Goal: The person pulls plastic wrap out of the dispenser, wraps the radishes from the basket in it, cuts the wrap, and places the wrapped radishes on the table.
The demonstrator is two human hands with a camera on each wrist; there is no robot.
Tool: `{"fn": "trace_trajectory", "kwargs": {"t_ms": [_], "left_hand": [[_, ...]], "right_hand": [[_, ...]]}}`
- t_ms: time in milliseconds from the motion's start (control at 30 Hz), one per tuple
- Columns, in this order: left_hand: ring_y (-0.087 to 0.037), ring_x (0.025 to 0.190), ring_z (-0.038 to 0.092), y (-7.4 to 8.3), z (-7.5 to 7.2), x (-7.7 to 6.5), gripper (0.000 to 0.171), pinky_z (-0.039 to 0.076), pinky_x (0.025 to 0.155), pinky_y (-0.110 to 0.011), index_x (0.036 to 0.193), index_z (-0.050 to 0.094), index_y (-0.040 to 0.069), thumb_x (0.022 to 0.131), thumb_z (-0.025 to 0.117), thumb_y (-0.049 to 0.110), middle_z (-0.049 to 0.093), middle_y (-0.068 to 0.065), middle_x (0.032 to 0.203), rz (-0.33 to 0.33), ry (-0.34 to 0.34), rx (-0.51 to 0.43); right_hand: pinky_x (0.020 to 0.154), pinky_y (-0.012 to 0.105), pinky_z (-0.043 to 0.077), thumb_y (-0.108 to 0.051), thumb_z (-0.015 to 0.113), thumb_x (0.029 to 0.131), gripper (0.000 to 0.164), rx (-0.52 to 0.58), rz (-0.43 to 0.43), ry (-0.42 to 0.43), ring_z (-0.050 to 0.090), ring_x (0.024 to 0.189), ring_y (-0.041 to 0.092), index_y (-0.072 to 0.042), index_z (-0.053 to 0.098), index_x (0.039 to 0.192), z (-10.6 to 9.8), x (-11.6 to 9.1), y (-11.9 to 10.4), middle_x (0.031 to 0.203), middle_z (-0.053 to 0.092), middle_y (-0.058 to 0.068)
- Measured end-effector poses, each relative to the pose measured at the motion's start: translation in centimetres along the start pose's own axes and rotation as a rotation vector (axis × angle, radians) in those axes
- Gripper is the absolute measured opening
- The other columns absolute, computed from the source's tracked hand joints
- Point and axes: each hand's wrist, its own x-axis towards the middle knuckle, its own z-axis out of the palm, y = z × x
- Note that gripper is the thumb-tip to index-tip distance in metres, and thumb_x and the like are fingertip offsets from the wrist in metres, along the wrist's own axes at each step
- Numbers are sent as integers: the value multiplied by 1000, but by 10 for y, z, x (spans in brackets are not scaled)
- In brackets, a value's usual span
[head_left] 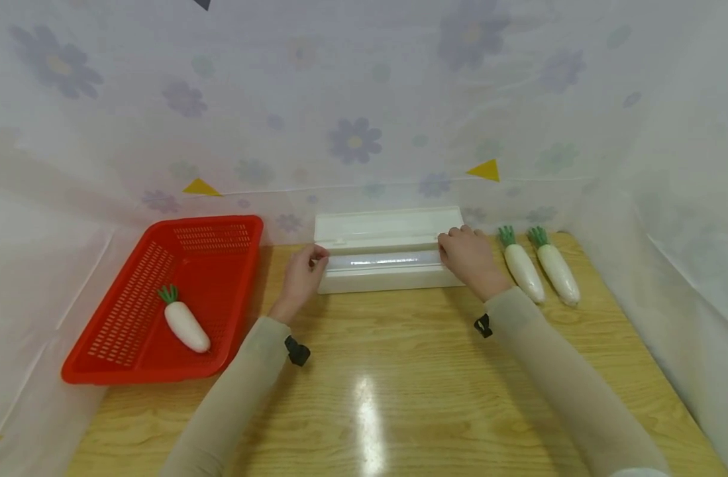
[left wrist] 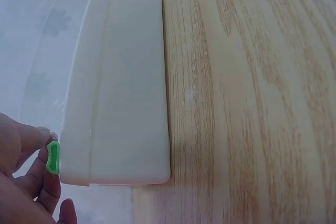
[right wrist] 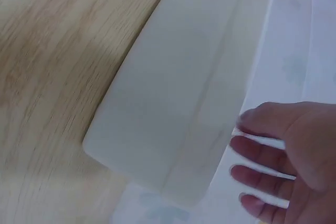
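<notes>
A long white cling film box (head_left: 393, 280) lies on the table with its lid (head_left: 387, 225) tipped back. Inside shows a shiny roll of cling film (head_left: 384, 260). My left hand (head_left: 302, 277) pinches the film at the left end, thumb against forefinger. Close beside those fingertips, a small green piece (left wrist: 53, 157) shows at the box's end in the left wrist view. At the other end my right hand (head_left: 468, 258) holds the film between thumb and bent fingers. In the right wrist view its thumb (right wrist: 262, 119) is right at the box's upper edge.
A red plastic basket (head_left: 235, 324) stands at the left with one white radish (head_left: 186, 326) inside. Two more radishes, one nearer (head_left: 523, 273) and one farther right (head_left: 558, 273), lie beside my right hand. Flowered cloth (head_left: 354, 99) hangs behind the wooden table (head_left: 411, 377).
</notes>
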Motion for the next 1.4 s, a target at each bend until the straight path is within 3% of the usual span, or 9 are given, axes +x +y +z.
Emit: {"fn": "trace_trajectory", "kwargs": {"t_ms": [133,367,533,667,833,1033,1133,1300,1400], "left_hand": [[-22,81,55,0,0,-1,10,43,74,-34,98,65,4,91,60,10,66,-10,93,12,13,-23],[-22,84,58,-3,1,0,11,44,75,-33,97,67,4,90,62,11,68,-10,93,-1,38,-66],[-21,86,58,-4,1,0,14,44,76,-32,99,68,4,91,62,13,68,-10,95,-18,40,-74],[-21,84,57,-4,0,0,14,43,75,-31,98,69,5,90,63,14,68,-10,95,-33,47,-79],[-21,81,55,-4,0,1,14,43,74,-30,98,70,5,90,63,14,68,-10,94,-46,48,-76],[-21,82,55,-4,0,1,15,43,74,-31,99,70,5,91,62,15,68,-9,95,-47,38,-67],[-21,81,55,-5,1,1,15,43,74,-31,99,70,5,91,62,14,68,-9,95,-49,41,-73],[-21,80,54,-4,1,2,14,42,73,-30,98,70,5,91,62,15,68,-9,94,-67,50,-83],[-21,80,53,-4,1,2,14,42,73,-30,98,70,6,91,62,15,68,-8,94,-72,49,-80]], "right_hand": [[59,37,43,-18,53,94,12,131,-25,48,53,66,21,-9,61,95,4,1,5,79,60,5],[63,37,44,-25,54,93,18,333,33,-54,55,69,20,-9,59,102,13,0,15,84,62,4],[78,50,41,-27,58,92,20,227,23,-39,55,84,27,-12,67,103,15,-2,19,90,65,4],[73,47,42,-24,57,94,16,165,-14,40,56,76,25,-14,69,95,12,-2,19,84,64,3],[61,37,45,-21,50,96,16,276,-31,19,54,65,17,-10,63,97,9,-2,16,80,61,2],[78,43,44,-17,53,95,13,359,-27,-55,56,81,23,-7,60,100,13,-3,21,91,63,7],[85,48,40,-16,55,94,14,304,-34,-57,54,89,27,-9,64,101,13,-4,24,94,64,7],[79,47,36,-20,58,93,10,131,-59,6,51,83,28,-15,66,94,8,-5,23,87,66,3],[75,44,36,-19,54,96,12,140,-51,9,50,78,26,-14,64,93,6,-6,20,84,64,2]]}}
